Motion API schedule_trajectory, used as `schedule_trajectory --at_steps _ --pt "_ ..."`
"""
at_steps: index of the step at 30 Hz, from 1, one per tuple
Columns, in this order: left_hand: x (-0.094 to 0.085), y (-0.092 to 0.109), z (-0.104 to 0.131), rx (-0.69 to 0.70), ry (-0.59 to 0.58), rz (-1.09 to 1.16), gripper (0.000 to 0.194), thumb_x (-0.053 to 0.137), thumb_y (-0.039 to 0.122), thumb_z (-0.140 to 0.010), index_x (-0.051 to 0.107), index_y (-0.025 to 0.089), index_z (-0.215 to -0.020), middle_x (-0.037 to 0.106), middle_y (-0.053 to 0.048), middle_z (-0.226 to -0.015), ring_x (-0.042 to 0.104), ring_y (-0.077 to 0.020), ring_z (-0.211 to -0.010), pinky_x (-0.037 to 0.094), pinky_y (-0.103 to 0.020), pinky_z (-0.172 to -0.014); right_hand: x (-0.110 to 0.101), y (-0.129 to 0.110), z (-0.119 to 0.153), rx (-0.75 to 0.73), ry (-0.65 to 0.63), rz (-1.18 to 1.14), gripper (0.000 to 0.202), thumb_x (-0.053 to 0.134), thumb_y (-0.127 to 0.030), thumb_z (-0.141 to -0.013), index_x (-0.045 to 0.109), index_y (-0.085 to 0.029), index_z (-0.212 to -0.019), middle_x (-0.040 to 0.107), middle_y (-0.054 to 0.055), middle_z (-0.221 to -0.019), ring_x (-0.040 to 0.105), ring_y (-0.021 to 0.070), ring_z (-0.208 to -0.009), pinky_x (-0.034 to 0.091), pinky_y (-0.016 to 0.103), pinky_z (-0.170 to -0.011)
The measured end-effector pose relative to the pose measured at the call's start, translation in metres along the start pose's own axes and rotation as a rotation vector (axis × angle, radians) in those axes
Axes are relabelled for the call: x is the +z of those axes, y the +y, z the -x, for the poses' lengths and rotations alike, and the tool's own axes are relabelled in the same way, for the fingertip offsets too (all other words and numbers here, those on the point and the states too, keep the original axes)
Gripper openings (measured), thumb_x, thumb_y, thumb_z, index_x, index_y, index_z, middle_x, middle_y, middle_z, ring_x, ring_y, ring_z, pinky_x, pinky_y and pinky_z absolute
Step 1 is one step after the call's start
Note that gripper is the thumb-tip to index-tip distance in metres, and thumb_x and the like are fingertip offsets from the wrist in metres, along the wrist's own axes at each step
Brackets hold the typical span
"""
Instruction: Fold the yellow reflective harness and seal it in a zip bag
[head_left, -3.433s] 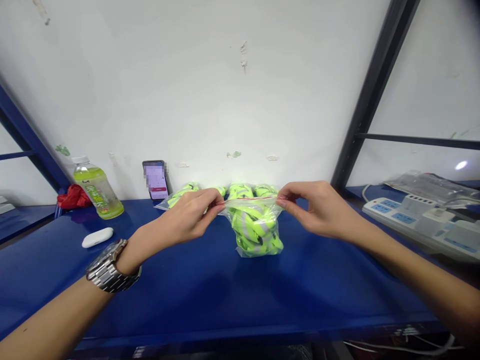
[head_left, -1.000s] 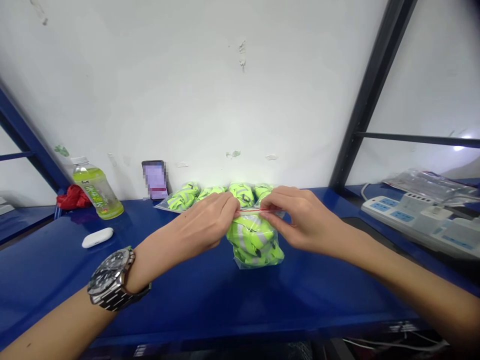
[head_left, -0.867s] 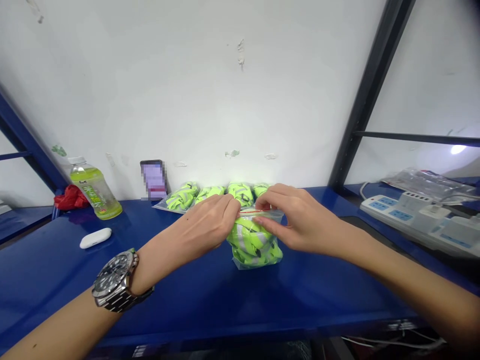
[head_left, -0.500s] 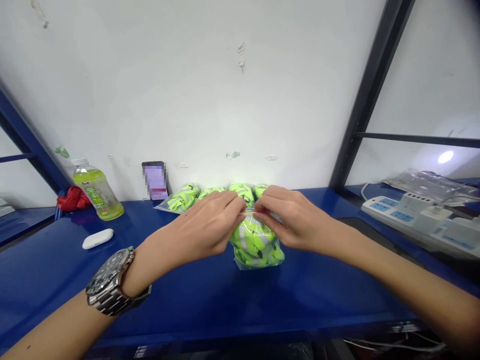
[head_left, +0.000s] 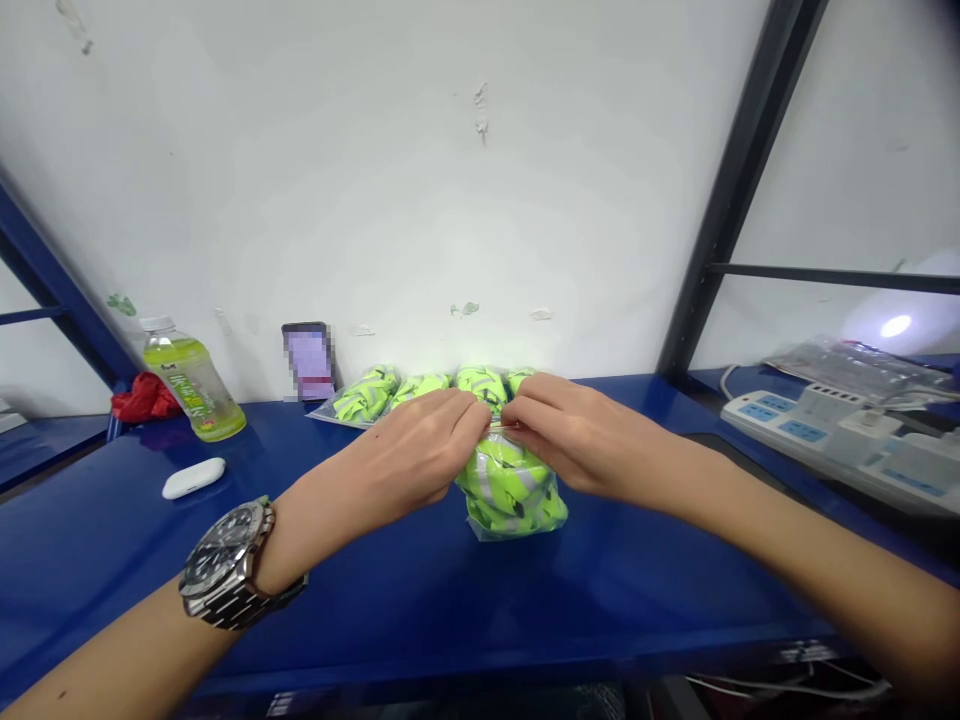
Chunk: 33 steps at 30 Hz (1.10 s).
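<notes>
A clear zip bag stuffed with folded neon-green fabric and silver-grey reflective strips stands on the blue tabletop. My left hand, with a metal watch on its wrist, pinches the left part of the bag's top edge. On the right part of that same edge, my right hand is closed in a pinch. A short stretch of the seal line shows between the two hands; the fingertips are partly hidden. Behind them, more bags of the green fabric lie against the wall, partly covered by my hands.
To the left are a tilted drink bottle, red cloth, a white earphone case and a phone leaning on the wall. A power strip with plugs and a dark flat object lie right.
My right hand has shifted slightly left along the bag's top edge, closer to my left hand. The gap between the hands is narrower. The bag stays in place.
</notes>
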<state>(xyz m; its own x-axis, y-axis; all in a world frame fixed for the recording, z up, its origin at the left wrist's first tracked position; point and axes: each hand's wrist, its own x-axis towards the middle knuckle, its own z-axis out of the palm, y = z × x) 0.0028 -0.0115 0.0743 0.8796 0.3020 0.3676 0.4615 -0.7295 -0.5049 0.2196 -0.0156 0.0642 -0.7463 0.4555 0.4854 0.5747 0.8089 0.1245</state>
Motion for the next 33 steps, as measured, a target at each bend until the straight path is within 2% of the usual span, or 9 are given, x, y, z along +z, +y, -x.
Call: schedule_trajectory --at_steps 4,8,14,21,27,33 --pt "0.0013 -0.0028 0.0028 0.0 0.027 0.035 0.021 0.034 0.01 -0.095 0.052 0.012 -0.085 0.052 -0.006 -0.077 0.044 -0.0159 -0.068 0.039 -0.03 -0.062 -0.0019 0.0011 0.0006 -0.057 -0.011 0.093 0.02 0.038 -0.014 -0.096 0.058 -0.012 -0.094 0.054 0.011 -0.084 0.047 0.019 -0.075 0.039 0.031 -0.066" --pt "-0.0009 -0.0042 0.0061 -0.004 0.002 0.038 0.019 0.035 0.011 -0.096 0.054 0.012 -0.09 0.053 -0.006 -0.079 0.046 -0.0161 -0.071 0.04 -0.03 -0.065 -0.004 0.0024 0.0011 -0.064 -0.03 0.101 0.02 0.039 -0.014 -0.096 0.058 -0.012 -0.095 0.053 0.01 -0.083 0.047 0.0185 -0.074 0.038 0.03 -0.065" --pt "-0.0032 -0.0022 0.0051 0.052 -0.002 -0.068 0.024 0.033 0.001 -0.091 0.054 0.011 -0.088 0.052 -0.006 -0.076 0.045 -0.0163 -0.068 0.039 -0.03 -0.064 -0.0014 0.0048 0.0017 -0.133 -0.017 0.191 0.021 0.037 -0.012 -0.096 0.057 -0.013 -0.092 0.051 0.009 -0.082 0.043 0.0186 -0.073 0.035 0.031 -0.064" --pt "-0.0057 -0.0011 0.0026 0.086 0.011 -0.072 0.033 0.025 -0.008 -0.083 0.049 0.014 -0.081 0.051 -0.005 -0.073 0.043 -0.0156 -0.065 0.036 -0.029 -0.059 -0.0034 0.0016 -0.0002 -0.19 -0.019 0.297 0.028 0.033 -0.002 -0.091 0.055 -0.014 -0.08 0.048 0.007 -0.075 0.038 0.0181 -0.068 0.031 0.031 -0.061" --pt "-0.0031 -0.0018 0.0029 0.04 -0.001 0.073 0.022 0.033 0.0 -0.087 0.046 0.017 -0.08 0.048 -0.004 -0.072 0.04 -0.0153 -0.062 0.036 -0.029 -0.056 0.0 0.0035 -0.0033 -0.198 0.016 0.163 0.021 0.037 -0.011 -0.095 0.054 -0.015 -0.082 0.05 0.007 -0.076 0.041 0.0174 -0.07 0.033 0.031 -0.064" --pt "-0.0052 -0.0033 0.0012 -0.057 -0.021 0.295 0.018 0.033 0.017 -0.097 0.05 0.015 -0.091 0.052 -0.005 -0.08 0.046 -0.0149 -0.068 0.039 -0.029 -0.061 -0.0005 0.0045 -0.005 -0.096 0.046 -0.079 0.025 0.038 -0.021 -0.097 0.06 -0.013 -0.087 0.057 0.008 -0.079 0.049 0.016 -0.071 0.037 0.028 -0.063"
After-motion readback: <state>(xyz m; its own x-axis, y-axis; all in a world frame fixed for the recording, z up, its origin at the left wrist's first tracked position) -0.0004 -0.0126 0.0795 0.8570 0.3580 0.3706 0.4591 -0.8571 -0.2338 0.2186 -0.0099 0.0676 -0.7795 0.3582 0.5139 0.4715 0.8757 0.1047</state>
